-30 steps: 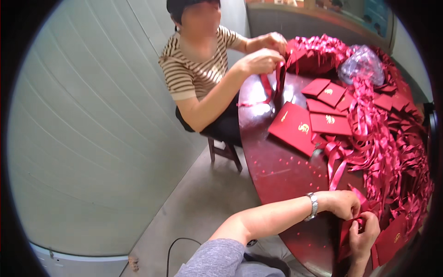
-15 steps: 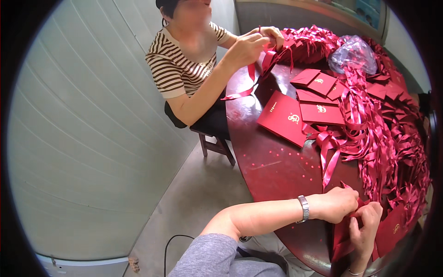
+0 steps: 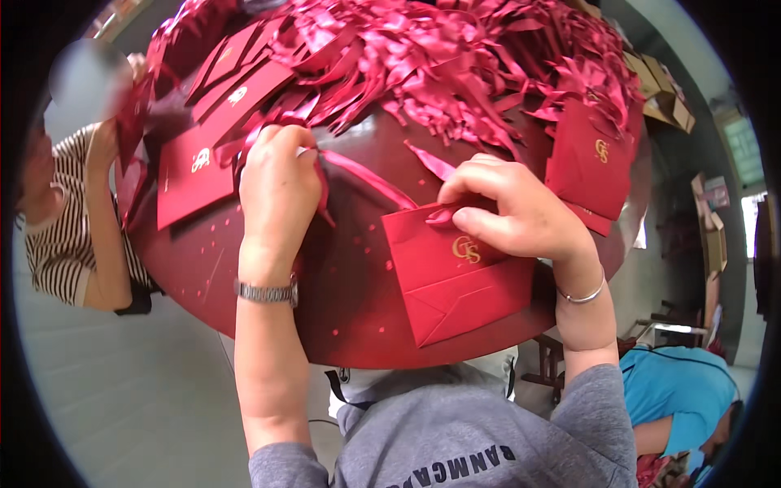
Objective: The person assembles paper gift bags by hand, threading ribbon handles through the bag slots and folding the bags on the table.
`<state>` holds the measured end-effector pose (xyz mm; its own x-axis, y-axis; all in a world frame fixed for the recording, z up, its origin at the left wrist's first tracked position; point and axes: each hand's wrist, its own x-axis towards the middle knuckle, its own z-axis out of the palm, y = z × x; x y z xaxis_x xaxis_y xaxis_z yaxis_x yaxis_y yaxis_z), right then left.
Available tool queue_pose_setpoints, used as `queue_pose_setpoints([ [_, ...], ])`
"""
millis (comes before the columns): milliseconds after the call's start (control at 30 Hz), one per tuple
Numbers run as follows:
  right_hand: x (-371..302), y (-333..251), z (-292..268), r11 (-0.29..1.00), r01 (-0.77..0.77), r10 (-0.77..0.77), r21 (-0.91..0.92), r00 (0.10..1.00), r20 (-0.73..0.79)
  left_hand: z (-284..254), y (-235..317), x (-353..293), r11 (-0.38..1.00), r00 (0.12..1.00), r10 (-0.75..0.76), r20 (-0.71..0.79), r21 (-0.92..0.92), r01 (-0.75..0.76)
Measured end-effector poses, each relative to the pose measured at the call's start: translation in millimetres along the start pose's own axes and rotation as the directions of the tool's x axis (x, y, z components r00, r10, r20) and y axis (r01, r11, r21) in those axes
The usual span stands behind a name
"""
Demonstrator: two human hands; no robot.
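Note:
A small red paper gift bag point(image 3: 431, 281) with a gold emblem lies near the table's front edge. My right hand point(image 3: 517, 207) pinches its top edge, thumb in front, where a bit of ribbon shows at the opening. From the bag's top a pink-red ribbon point(image 3: 366, 176) runs left to my left hand point(image 3: 281, 191), which is closed round it with the fingertips mostly hidden. That hand is raised above the table, beside a flat red bag point(image 3: 194, 175).
Piled ribbons point(image 3: 407, 57) cover the far side of the round table point(image 3: 350, 285). More red bags point(image 3: 598, 154) lie at the right. A striped-shirted co-worker point(image 3: 77, 211) sits at the left, and a person in blue point(image 3: 679, 390) is at the lower right. Open cartons point(image 3: 663, 93) stand beyond.
The head view has swung to the right. My hands, close together before over the bag, are now apart, with the ribbon stretched between them. The bag's front is now visible.

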<state>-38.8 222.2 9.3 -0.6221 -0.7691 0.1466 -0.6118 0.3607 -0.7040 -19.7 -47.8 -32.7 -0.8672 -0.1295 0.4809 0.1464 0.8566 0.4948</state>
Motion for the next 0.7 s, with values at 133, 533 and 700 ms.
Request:
queue_pose_setpoints([
  [133, -6, 13, -18, 0.993, 0.016, -0.039, -0.113, 0.978, -0.206, 2, 30, 2, 0.962, 0.985, -0.108, -0.131, -0.265, 0.07],
  [533, 2, 36, 16, 0.88, -0.343, 0.287, -0.33, 0.935, -0.206, 41, 96, -51, 0.92, 0.881, 0.386, 0.273, -0.186, -0.345],
  [700, 3, 28, 18, 0.905, -0.355, 0.269, -0.236, 0.904, -0.331, 46, 108, -58, 0.944, 0.971, 0.218, 0.101, -0.273, -0.183],
])
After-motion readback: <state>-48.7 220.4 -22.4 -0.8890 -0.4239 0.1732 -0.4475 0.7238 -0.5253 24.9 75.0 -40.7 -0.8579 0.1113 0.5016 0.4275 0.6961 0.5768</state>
